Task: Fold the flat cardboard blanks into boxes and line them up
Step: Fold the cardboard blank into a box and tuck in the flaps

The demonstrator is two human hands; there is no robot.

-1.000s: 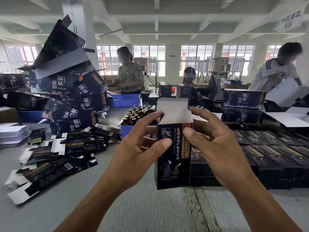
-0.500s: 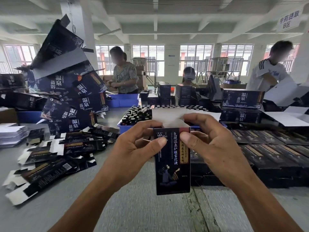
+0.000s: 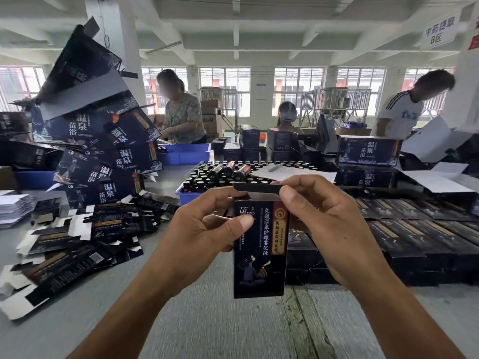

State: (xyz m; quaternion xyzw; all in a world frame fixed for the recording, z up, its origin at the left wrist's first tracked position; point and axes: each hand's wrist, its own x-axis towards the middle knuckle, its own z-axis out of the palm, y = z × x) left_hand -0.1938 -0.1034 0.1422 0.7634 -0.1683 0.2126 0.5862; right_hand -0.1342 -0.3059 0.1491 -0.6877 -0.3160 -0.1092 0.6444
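The box lid flap, upright a second ago, now folds down — both hands' fingers pinch it, ready for tucking.

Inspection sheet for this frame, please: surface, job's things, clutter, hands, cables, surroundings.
Surface: grey table, bare in front of the person.
Job's things: one upright dark box held above the table, its top flap folded nearly flat over the opening; flat blanks heaped at left; finished boxes lying in rows at right.
Clutter: leaning pile of larger dark cartons; blue tray of small bottles; stack of white sheets.
Hands: left hand grips the box's upper left side; right hand pinches the top flap's right end.
Cables: nothing seen.
Surroundings: three other people at tables behind; windows; hanging sign.
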